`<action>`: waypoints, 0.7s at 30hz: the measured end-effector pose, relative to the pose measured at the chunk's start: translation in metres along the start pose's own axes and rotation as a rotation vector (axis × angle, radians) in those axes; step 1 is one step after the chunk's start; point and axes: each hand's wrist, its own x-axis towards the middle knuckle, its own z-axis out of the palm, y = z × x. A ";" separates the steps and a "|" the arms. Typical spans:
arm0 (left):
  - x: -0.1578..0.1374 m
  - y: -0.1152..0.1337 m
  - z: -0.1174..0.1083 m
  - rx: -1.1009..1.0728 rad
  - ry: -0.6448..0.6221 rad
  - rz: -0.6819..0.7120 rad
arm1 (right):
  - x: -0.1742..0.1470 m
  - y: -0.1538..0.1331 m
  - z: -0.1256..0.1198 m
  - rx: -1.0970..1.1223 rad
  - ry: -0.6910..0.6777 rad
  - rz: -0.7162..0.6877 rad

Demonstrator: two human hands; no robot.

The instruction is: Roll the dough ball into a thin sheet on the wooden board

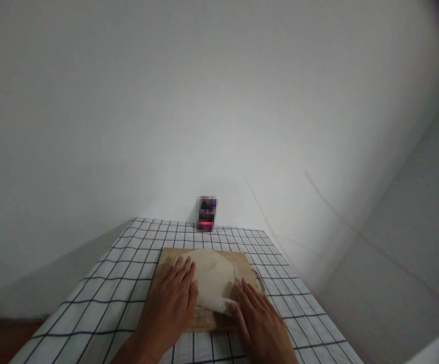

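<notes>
A flat, pale sheet of dough (pixel 213 273) lies on a wooden cutting board (pixel 162 263), its near edge thick like a fold or roll. My left hand (pixel 176 293) rests palm down over the left side of the dough, fingers stretched forward and thumb along its surface. At the near right corner is my right hand (pixel 259 313), fingers extended, with the thumb touching the end of the thick near edge. Neither hand is closed around the dough. Both palms hide parts of the dough's sides and of the board.
A white tablecloth (pixel 105 283) with a black grid covers the table under the board. A pixelated, dark upright object (pixel 206 214) stands at the far edge against a plain white wall (pixel 211 101). A metal loop (pixel 259 280) shows at the board's right side.
</notes>
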 end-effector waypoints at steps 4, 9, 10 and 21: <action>-0.004 0.004 -0.004 0.023 -0.055 -0.020 | 0.013 0.001 -0.001 0.006 0.012 0.006; 0.011 0.003 0.001 0.085 -0.122 -0.122 | 0.074 0.006 -0.012 0.021 -0.087 0.019; 0.017 0.003 0.003 0.093 -0.135 -0.150 | 0.087 0.008 -0.013 0.029 -0.111 0.015; 0.026 0.001 0.000 0.065 -0.108 -0.157 | 0.111 0.008 -0.014 0.023 -0.104 -0.013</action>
